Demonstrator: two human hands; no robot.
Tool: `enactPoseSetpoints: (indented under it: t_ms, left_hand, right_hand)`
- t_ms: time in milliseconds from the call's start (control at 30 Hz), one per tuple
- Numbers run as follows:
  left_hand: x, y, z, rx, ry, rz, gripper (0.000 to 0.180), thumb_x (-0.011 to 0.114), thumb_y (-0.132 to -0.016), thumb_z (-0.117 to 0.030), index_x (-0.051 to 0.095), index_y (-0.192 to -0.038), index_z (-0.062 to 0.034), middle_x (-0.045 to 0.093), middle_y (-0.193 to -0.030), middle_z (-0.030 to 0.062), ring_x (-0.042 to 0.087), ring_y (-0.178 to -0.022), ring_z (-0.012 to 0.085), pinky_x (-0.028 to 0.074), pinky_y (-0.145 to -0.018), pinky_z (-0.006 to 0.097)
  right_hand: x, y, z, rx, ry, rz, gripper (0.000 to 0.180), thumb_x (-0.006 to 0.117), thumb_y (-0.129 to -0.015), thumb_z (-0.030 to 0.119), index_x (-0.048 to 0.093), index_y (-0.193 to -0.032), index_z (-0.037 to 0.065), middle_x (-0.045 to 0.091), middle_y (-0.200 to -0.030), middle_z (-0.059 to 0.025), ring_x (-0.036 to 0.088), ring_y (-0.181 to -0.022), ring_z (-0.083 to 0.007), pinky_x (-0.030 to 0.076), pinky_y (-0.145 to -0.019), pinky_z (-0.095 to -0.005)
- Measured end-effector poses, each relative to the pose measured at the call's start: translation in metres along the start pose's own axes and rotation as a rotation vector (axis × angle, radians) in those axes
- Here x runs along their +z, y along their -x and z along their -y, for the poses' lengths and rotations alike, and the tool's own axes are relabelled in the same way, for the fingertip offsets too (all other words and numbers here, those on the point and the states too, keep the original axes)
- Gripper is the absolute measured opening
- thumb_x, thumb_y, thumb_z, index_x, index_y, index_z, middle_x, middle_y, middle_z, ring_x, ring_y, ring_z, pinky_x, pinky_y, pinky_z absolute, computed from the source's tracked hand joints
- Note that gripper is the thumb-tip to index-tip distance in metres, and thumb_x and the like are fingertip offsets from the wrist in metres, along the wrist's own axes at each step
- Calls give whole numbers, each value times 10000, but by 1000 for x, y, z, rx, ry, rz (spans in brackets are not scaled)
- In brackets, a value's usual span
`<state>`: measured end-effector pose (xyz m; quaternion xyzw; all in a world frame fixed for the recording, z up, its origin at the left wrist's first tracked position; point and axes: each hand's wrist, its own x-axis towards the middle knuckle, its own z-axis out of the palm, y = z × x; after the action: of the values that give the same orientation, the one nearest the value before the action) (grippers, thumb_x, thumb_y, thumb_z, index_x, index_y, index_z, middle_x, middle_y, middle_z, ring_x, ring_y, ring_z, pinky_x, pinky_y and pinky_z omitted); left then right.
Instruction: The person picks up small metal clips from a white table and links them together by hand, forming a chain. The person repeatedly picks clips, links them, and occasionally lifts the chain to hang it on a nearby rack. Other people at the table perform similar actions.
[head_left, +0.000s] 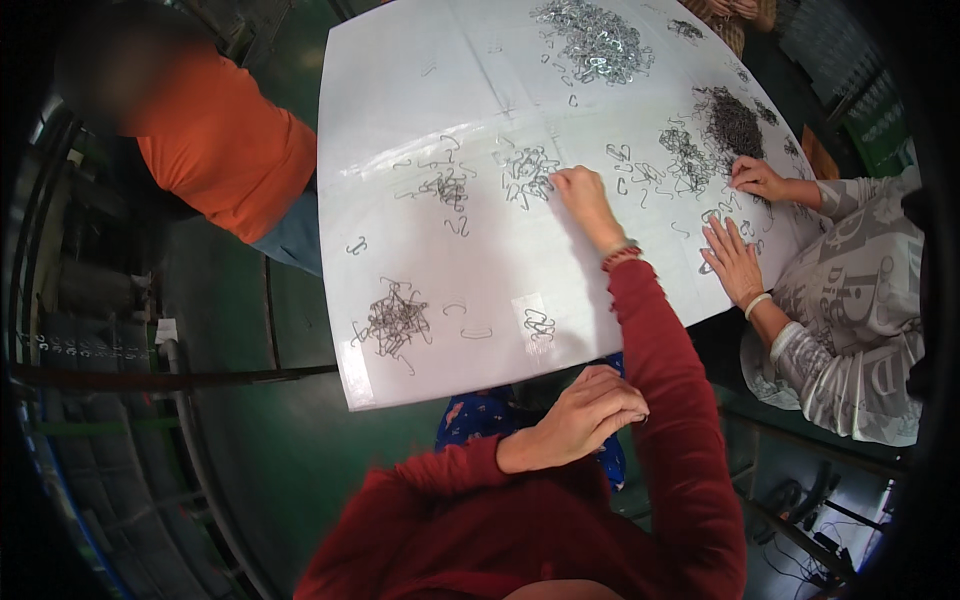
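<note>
My right hand (585, 200) reaches out over the white table (420, 90), red sleeve up to a beaded wristband. Its fingers are curled down and pinch at the right edge of a small pile of bent wire hooks (527, 175). My left hand (590, 410) hangs below the near table edge, over my lap, closed into a loose fist; nothing shows in it. Nearest to it on the table lie a few linked hooks (540, 323) and two single hooks (476, 333).
More hook piles: near left (395, 320), middle (447, 187), a large shiny heap far back (598, 42), dark heaps at right (730, 122). A person in a patterned grey top sorts there with both hands (735, 262). A person in orange (225, 140) stands at the left.
</note>
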<state>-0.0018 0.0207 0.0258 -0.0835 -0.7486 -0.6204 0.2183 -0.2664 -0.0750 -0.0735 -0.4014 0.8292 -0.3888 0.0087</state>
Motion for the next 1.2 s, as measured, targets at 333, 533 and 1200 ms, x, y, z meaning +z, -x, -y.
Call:
enactPoseSetpoints:
  t_ms: [333,533,1200]
  left_hand:
    - [-6,21,3,-41,-88,-43,74,677,-837,-10,652,-905,-23,695,-928,75,640,-897,231,461,-893,364]
    - [0,26,6,-67,-82,-61,114,689,-822,-12,660,-929,-34,686,-926,80,639,-874,235,483,-821,336]
    - [7,16,-1,-82,101,-24,154,676,-856,-121,643,-981,-37,661,-893,102,633,-843,282,481,-798,368]
  right_hand:
    - [-8,34,0,66,-205,-52,125,618,-822,43,646,-922,-26,654,-750,-158,650,-663,-292,511,-617,-358]
    - [-127,136,54,140,-496,65,200,591,-874,32,677,-1053,8,639,-801,-67,577,-620,-86,471,-582,-236]
    - [-220,250,157,-85,-343,-106,141,664,-739,-154,668,-856,-74,644,-802,-139,609,-662,-165,501,-546,-246]
